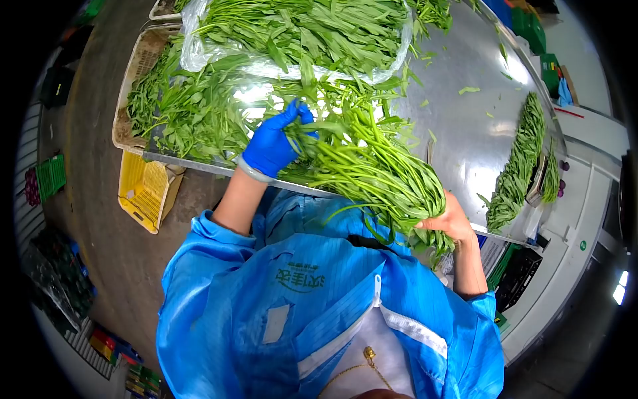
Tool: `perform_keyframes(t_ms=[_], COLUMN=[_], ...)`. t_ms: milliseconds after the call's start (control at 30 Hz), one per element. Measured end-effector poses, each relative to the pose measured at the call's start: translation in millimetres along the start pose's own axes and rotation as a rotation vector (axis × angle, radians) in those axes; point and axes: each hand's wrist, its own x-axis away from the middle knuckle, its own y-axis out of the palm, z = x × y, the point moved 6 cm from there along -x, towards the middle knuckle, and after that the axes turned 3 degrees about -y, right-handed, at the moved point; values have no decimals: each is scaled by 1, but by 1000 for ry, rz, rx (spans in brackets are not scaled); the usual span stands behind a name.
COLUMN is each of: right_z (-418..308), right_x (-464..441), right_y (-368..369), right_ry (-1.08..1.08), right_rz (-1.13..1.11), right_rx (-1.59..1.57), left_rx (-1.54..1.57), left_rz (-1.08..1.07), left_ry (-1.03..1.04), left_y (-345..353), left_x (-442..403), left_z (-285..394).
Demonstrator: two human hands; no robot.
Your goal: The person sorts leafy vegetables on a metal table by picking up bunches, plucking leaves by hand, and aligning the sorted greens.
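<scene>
My left hand (271, 143), in a blue glove, is at the tips of a bundle of leafy greens (379, 166), its fingers closed on some leaves. The bare right hand (450, 218) grips the other end of that bundle, close to my body at the table's front edge. Loose greens (206, 113) lie on the metal table (458, 73) beside and beyond the gloved hand. Behind them, a clear plastic bag (256, 64) holds a large pile of long greens (299, 33).
A crate with greens (126, 100) stands at the table's left side, with a yellow crate (143, 193) below it. At the right edge lies a row of greens (518, 166). Scattered leaf bits (468, 90) lie on the metal. Green crates (50, 178) stand farther left.
</scene>
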Motion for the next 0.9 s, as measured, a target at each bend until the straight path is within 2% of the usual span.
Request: perform_keyframes(t_ms=[67, 133, 167, 200, 267, 333, 400, 467, 500, 567, 633, 667, 733, 800, 833, 900], right_z=[7, 9, 8, 8, 2, -2, -7, -7, -5, -1, 7, 13, 19, 27, 36, 43], right_x=[4, 4, 4, 3, 0, -3, -7, -8, -6, -1, 6, 9, 8, 6, 2, -1], right_y=[-3, -4, -4, -3, 2, 10, 15, 13, 11, 5, -5, -8, -10, -9, -6, 1], right_ry=[49, 41, 35, 30, 7, -3, -14, -9, -1, 20, 89, 124, 85, 85, 147, 221], right_rz=[-6, -12, -12, -11, 3, -2, -17, -26, -20, -7, 54, 85, 172, 231, 220, 253], right_rx=[-62, -37, -22, -6, 14, 50, 105, 125, 105, 76, -97, -182, -299, -449, -522, -582], left_rx=[-52, -105, -137, -366, -1064, -1068, -1541, -1595, -1571, -1049, -1038, -788, -800, -691, -930, -1047], left_rz=[-213, -75, -124, -40, 164, -232, -329, -273, -80, 1, 174, 219, 167, -209, -317, -343], left_ry=[-34, 89, 144, 248, 295, 304, 124, 173, 197, 357, 253, 271, 164, -3, 122, 230], left_y=[1, -6, -9, -17, 12, 30, 35, 16, -17, 9, -11, -15, -6, -6, 10, 28], left_x=[1, 0, -3, -6, 2, -12, -15, -33, -52, -37, -31, -28, -22, -35, -32, -36], left_z=[16, 40, 53, 63, 59, 14, -24, -26, -16, 22, 74, 77, 53, 3, -13, -29])
